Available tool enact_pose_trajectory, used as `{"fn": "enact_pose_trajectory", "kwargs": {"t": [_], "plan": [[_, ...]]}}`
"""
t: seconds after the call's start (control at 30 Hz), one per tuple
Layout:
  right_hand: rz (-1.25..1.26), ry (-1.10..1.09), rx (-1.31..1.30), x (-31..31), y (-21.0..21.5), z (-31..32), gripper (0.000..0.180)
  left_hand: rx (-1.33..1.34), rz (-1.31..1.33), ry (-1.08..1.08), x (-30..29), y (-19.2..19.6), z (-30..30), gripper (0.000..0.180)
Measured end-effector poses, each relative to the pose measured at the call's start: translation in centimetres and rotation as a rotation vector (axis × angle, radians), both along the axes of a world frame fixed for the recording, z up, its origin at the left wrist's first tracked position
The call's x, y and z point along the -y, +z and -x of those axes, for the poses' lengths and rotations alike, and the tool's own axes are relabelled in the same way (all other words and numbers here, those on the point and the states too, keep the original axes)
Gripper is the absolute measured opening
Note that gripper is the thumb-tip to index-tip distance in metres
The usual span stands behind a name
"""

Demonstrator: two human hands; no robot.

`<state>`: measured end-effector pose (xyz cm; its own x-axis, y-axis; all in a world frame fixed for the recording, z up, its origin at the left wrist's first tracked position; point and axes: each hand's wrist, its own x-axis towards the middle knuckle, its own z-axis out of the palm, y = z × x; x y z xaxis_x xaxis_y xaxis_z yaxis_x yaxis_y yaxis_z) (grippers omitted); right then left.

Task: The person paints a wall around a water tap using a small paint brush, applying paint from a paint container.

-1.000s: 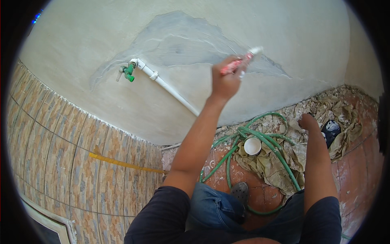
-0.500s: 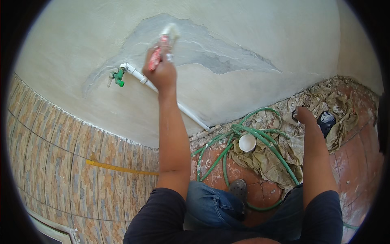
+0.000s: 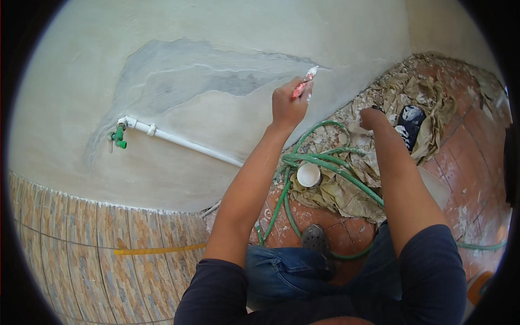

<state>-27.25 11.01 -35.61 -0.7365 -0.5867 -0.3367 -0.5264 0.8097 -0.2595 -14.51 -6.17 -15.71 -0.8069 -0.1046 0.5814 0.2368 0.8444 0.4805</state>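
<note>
My left hand (image 3: 290, 104) is closed round the red-and-white handle of a paintbrush (image 3: 311, 75). Its pale bristles are at the right tip of a grey patch (image 3: 179, 76) on the light plaster wall (image 3: 260, 27). My right hand (image 3: 371, 118) is lower down on the right, above the crumpled cloth and debris. Its fingers look curled, with a small dark thing beside them; what they hold is too unclear to name.
A white pipe (image 3: 184, 145) with a green tap (image 3: 117, 136) runs along the wall. Looped green hose (image 3: 336, 168), a white cup (image 3: 309, 175), crumpled tan cloth (image 3: 346, 197) and a dark paint-smeared item (image 3: 411, 127) lie on the red tile floor (image 3: 460, 173). Stone-look tiles (image 3: 108, 227) cover the lower left.
My left hand has carried the paintbrush right and slightly down, from the patch's upper part to its right tip. The view has shifted, and my right hand appears farther up and left.
</note>
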Motion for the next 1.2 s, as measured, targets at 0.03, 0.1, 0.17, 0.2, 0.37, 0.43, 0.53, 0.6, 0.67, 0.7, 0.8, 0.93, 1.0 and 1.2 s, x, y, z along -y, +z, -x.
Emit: {"fn": "enact_pose_trajectory", "kwargs": {"t": [0.03,0.1,0.17,0.2,0.37,0.43,0.53,0.6,0.67,0.7,0.8,0.93,1.0,1.2], "plan": [[0.036,0.001,0.010,0.1,0.4,-0.1,0.032,-0.012,0.103,-0.019,-0.4,-0.6,0.8,0.012],[0.032,-0.037,-0.010,0.0,1.1,-0.2,0.028,-0.023,0.203,-0.049,-0.8,-1.2,1.9,0.013],[0.067,-0.028,-0.007,-0.2,1.5,-0.2,0.028,-0.029,0.216,0.004,-0.7,-1.2,2.8,0.013],[0.050,-0.027,-0.013,-0.3,1.5,-0.1,0.027,-0.048,0.217,-0.006,-0.4,-1.1,3.1,0.013],[0.098,-0.020,-0.009,-0.5,0.7,0.5,0.027,-0.186,0.326,0.062,3.0,2.8,2.1,0.011],[0.096,-0.012,-0.006,-0.4,0.4,0.5,0.027,-0.188,0.478,0.166,4.4,5.7,-0.3,0.010],[0.132,-0.020,-0.010,-0.5,0.2,0.6,0.028,-0.528,0.634,0.184,4.9,9.7,-4.0,0.009],[0.106,-0.040,0.005,-0.4,0.3,0.6,0.028,-0.545,0.456,0.296,4.4,10.6,-5.6,0.009],[0.126,-0.015,0.001,-0.1,0.3,0.5,0.028,-0.588,0.495,0.195,3.5,10.0,-5.1,0.009],[0.094,-0.023,-0.007,-0.1,0.1,0.4,0.028,-0.577,0.547,0.087,3.1,9.2,-4.2,0.009],[0.109,-0.010,-0.039,0.5,0.1,0.2,0.028,-0.357,0.464,-0.062,1.2,4.1,-0.6,0.012],[0.145,-0.028,-0.041,0.6,0.6,0.1,0.029,-0.098,0.322,-0.072,-1.1,-2.6,4.2,0.010],[0.168,-0.031,-0.037,0.4,1.0,0.2,0.029,-0.041,0.313,-0.065,-0.8,-4.2,5.5,0.010],[0.145,-0.047,-0.004,-0.9,1.4,0.9,0.028,-0.155,0.167,0.140,2.2,-3.2,5.4,0.012]]}}
